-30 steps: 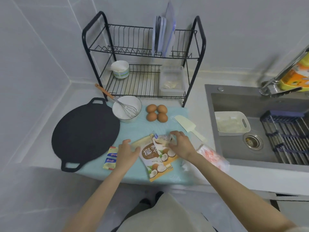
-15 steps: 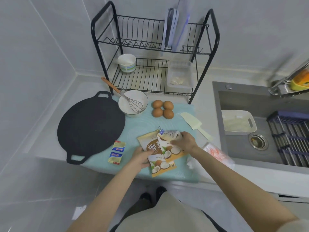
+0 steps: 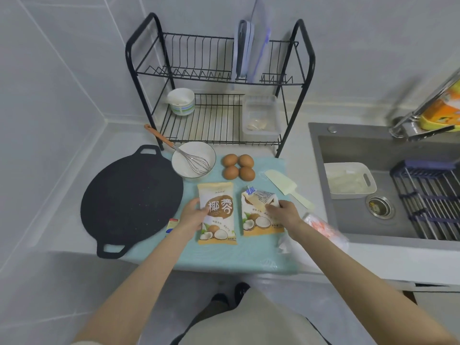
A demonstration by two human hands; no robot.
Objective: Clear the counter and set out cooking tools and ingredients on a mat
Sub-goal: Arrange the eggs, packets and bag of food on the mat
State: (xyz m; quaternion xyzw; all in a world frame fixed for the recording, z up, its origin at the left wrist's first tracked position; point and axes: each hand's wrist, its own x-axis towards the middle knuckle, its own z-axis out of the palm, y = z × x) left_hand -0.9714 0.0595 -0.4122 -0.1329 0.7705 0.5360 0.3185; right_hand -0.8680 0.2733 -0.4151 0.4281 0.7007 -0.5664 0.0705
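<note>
On the counter (image 3: pixel 296 150), the mat (image 3: pixel 224 257) carries both bags side by side. My left grip (image 3: pixel 193 215) clasps the sealed bag (image 3: pixel 216 195); my right grip (image 3: pixel 283 212) pinches the clipped bag (image 3: pixel 258 222), and tugging its fold could spill coconut.

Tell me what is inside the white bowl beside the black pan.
A wire whisk lies in the white bowl, its orange handle sticking out over the rim. The rest of the inside looks bare white; whatever lies under the whisk's wires is partly hidden.
</note>
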